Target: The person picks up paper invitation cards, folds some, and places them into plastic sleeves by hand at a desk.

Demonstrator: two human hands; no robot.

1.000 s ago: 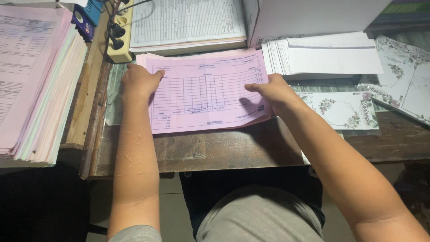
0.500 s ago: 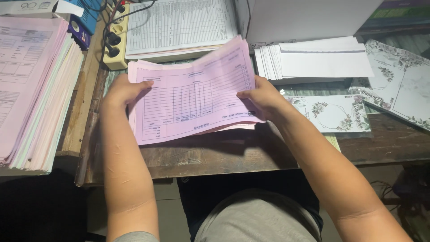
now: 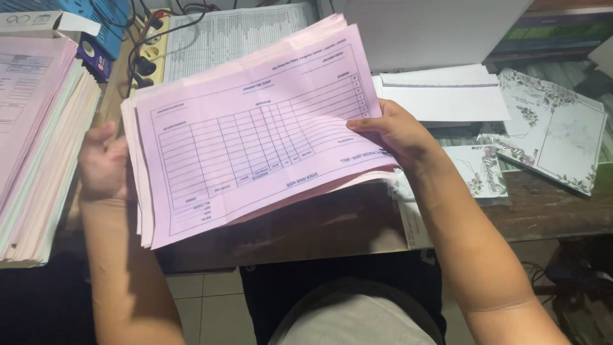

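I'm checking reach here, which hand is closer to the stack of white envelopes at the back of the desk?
Right. The right hand grips the pink form stack's right edge, just beside the stack of white envelopes. The left hand holds the opposite edge, far across.

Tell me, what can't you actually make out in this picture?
Head view, the only one:
- Left hand: fingers hidden behind the pink form stack.
- Desk under the lifted stack: covered by it.
- Power strip: partly hidden by cables and the stack.
- Side paper pile: cut off by the left edge.
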